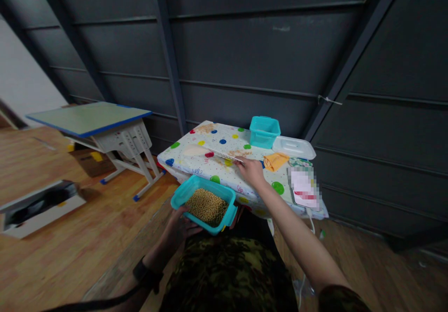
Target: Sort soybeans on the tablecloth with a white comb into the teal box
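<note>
My left hand (182,228) grips from below a teal plastic container (207,203) filled with tan beans, held over my lap just off the table's near edge. My right hand (251,171) reaches onto the table and is closed on the end of a thin flat white strip (224,155) that lies across the spotted tablecloth (224,139). Tan grains are scattered on the cloth near the strip.
An empty teal container (264,131) and its white lid (294,147) sit at the table's back. An orange cloth (275,160) and a phone-like object (304,188) lie at right. A blue-edged desk (91,118) stands left, a dark wall behind.
</note>
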`<action>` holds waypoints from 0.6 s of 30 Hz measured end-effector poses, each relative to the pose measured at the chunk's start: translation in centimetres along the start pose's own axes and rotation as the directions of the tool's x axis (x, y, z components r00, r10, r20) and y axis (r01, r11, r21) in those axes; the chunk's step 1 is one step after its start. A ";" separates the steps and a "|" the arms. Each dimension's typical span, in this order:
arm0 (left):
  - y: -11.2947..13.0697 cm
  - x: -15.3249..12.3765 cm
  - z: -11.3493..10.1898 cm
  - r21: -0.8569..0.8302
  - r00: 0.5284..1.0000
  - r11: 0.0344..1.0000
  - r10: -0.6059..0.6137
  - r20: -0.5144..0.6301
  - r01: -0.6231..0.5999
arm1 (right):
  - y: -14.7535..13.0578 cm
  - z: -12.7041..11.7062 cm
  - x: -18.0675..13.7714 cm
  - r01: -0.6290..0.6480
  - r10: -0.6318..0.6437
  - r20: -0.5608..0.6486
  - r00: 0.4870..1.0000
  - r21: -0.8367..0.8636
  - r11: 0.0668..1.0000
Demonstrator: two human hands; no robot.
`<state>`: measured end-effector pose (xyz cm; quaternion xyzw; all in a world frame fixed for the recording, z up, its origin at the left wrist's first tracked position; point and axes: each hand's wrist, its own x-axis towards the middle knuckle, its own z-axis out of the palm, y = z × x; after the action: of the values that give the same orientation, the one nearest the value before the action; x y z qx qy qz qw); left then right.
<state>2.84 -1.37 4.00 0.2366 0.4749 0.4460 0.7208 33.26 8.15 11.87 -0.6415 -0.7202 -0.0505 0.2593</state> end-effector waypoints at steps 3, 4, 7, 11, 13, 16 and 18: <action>0.0 0.1 0.0 0.005 1.000 1.000 -0.009 -0.020 0.009 | 0.0 0.1 0.0 0.028 -0.028 0.030 0.999 0.000 1.000; 0.0 0.2 0.1 0.005 1.000 1.000 -0.002 -0.011 0.002 | -0.1 0.1 -0.1 0.037 -0.037 0.038 0.999 0.004 0.999; 0.1 0.0 0.3 0.016 1.000 1.000 0.016 0.005 -0.016 | -0.2 0.1 -0.2 0.037 -0.038 0.036 0.999 0.012 0.999; 0.4 -0.5 0.7 0.046 1.000 0.999 0.020 -0.015 -0.019 | -0.2 0.2 -0.2 0.046 -0.047 0.034 0.998 0.020 0.999; 0.6 -0.6 1.0 0.056 1.000 0.998 0.005 -0.016 -0.004 | -0.2 0.2 -0.3 0.067 -0.068 0.034 0.997 0.033 0.997; 0.7 -0.5 1.2 0.066 0.999 0.997 -0.027 -0.033 0.029 | -0.1 0.2 -0.4 0.084 -0.085 0.022 0.996 0.053 0.995; 0.6 -0.2 1.3 0.068 0.996 0.996 -0.053 -0.070 0.058 | -0.1 0.2 -0.5 0.090 -0.091 0.018 0.996 0.055 0.994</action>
<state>3.67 -1.09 5.10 0.2330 0.5209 0.4166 0.7077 33.08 7.76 11.52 -0.6013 -0.7523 -0.0363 0.2667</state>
